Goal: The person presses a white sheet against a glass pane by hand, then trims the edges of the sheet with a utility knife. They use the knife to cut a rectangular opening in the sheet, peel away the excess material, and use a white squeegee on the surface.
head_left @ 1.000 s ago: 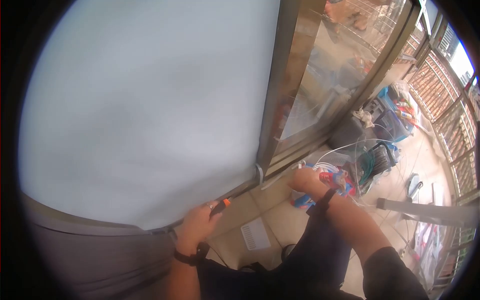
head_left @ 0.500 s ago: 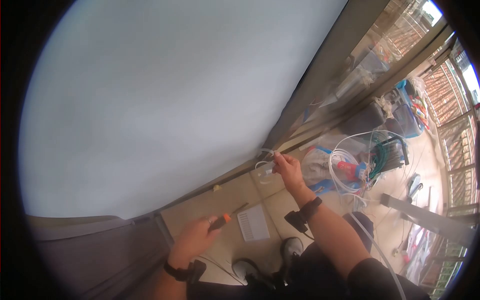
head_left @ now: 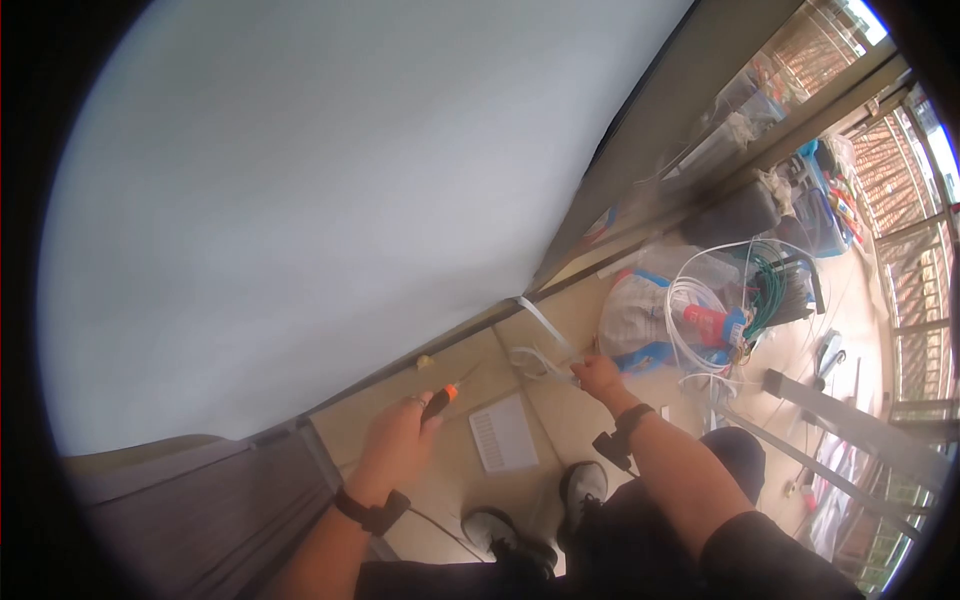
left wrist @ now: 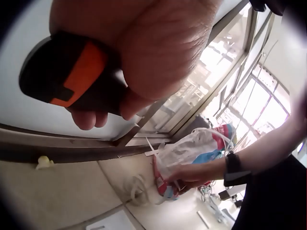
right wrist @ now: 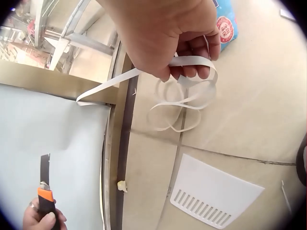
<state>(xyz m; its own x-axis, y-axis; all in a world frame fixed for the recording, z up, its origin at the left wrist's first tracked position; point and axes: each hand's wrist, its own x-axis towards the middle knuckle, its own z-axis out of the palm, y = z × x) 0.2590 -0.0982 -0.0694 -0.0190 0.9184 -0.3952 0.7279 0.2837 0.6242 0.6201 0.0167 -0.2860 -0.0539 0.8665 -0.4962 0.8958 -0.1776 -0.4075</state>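
My left hand (head_left: 395, 450) grips a utility knife (head_left: 440, 401) with a black and orange handle, its blade pointing away over the floor tiles. The same knife (right wrist: 46, 194) shows its extended blade in the right wrist view. My right hand (head_left: 598, 378) pinches a thin white strip (right wrist: 108, 85), which runs from the fingers to the bottom corner of the metal frame. The strip's loose part hangs in loops below the fingers. Beside this corner stands a large pane covered in pale film (head_left: 330, 220). On the tiles lies a white slotted plastic scraper (right wrist: 216, 189).
To the right of my right hand sit a white, blue and red bag (head_left: 632, 318), coiled white cable (head_left: 690, 325) and a green coil (head_left: 768, 285). A grey metal bar (head_left: 850, 420) crosses at right. My shoes (head_left: 583, 490) stand near the scraper. A small yellowish scrap (right wrist: 122, 186) lies by the frame.
My right hand went from beside the bag to the frame corner, took the strip and drew it away, so it now stretches out. My left hand with the knife moved back from the film's lower edge.
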